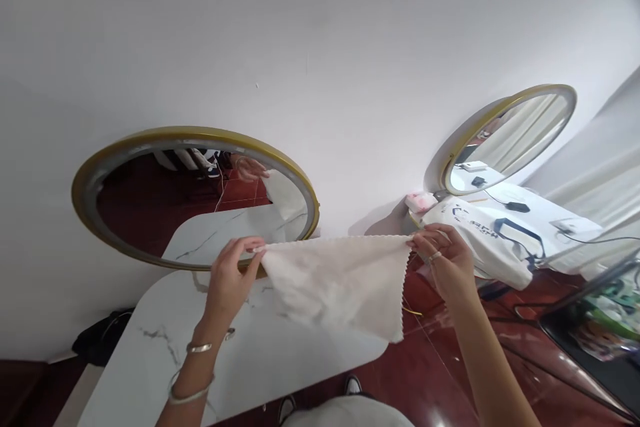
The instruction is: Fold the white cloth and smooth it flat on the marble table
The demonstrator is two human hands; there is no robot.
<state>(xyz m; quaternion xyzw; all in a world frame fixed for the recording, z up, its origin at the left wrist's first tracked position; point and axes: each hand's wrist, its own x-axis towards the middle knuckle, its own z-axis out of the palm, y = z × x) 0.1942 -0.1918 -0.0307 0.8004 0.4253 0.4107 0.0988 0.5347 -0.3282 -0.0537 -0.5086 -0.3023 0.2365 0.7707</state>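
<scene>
A pale cloth [340, 280] with a scalloped edge hangs spread out between my two hands, above the front right part of the marble-patterned table [150, 320]. My left hand [233, 273] pinches its upper left corner. At the upper right corner, my right hand [447, 257], with a ring on one finger, is closed on the cloth too. The lower edge hangs free. Behind my left hand stands an oval gold-framed mirror [195, 133], where a reflected hand and part of the cloth show.
To the right, a second gold-framed mirror [510, 140] stands by a white table [545, 203] with a black adapter [517, 207] and cable. A white printed fabric bag [480, 240] lies near my right hand. A dark-edged container [600, 327] with colourful contents is at the far right.
</scene>
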